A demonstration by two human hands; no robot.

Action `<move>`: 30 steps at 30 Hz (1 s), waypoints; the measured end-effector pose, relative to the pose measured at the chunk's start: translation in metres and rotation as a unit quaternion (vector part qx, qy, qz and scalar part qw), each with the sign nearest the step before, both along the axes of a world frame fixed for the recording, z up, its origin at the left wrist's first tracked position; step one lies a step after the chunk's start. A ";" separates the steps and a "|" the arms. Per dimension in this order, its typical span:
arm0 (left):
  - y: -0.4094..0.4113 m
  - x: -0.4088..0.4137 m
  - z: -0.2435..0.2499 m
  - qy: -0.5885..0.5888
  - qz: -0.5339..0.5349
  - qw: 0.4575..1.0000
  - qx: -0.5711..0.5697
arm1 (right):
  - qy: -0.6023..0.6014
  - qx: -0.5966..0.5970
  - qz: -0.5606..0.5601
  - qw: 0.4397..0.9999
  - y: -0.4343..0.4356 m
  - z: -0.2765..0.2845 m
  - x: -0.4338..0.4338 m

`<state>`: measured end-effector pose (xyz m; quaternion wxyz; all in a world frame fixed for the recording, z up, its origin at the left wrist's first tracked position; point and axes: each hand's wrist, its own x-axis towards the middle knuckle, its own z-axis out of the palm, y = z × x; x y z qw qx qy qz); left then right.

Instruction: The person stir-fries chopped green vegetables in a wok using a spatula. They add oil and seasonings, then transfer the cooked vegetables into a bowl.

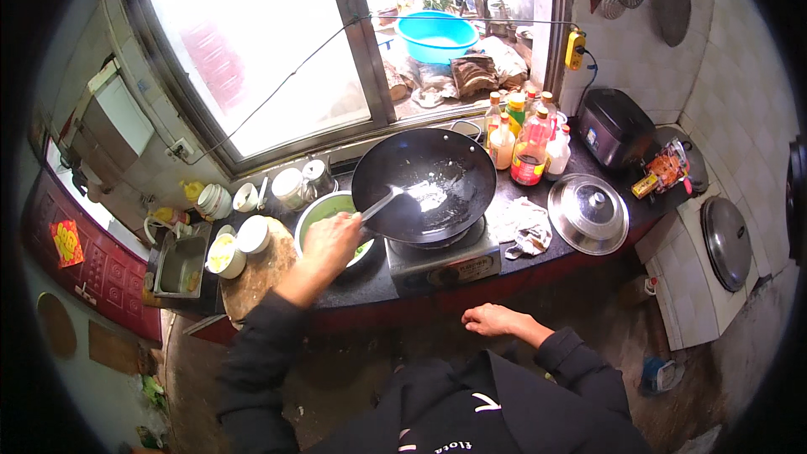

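My left hand (pixel 331 239) grips the handle of a metal cooking utensil (pixel 378 204), whose head dips into a black wok (pixel 454 208). Pale shiny residue marks the wok's inside; light glares there. The wok sits on a portable gas stove (pixel 444 261). Beneath my left hand, partly hidden, is a green-lined bowl (pixel 313 211) with some green food in it. My right hand (pixel 495 320) hangs in front of the counter, below the stove, its fingers loosely curled. I see nothing in it, though its palm is hidden.
Left of the bowl stand a wooden chopping board (pixel 261 271), a cup of pale yellow pieces (pixel 222 258) and a sink (pixel 183 265). On the right are a crumpled cloth (pixel 528 230), a metal lid (pixel 589 217), several sauce bottles (pixel 529 154) and a black appliance (pixel 616 126).
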<state>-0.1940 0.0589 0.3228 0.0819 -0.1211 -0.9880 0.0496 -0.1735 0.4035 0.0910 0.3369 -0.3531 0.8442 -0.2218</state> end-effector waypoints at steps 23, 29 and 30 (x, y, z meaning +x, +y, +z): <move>0.032 0.004 0.061 -0.107 0.043 0.992 0.050 | -0.047 0.036 0.022 0.998 0.018 -0.003 0.006; 0.057 -0.041 -0.064 -0.009 0.087 0.983 0.163 | -0.030 -0.014 0.060 0.998 -0.014 0.012 0.006; 0.059 -0.038 -0.067 -0.007 0.062 0.982 0.176 | -0.028 0.002 0.062 0.998 -0.016 0.016 0.005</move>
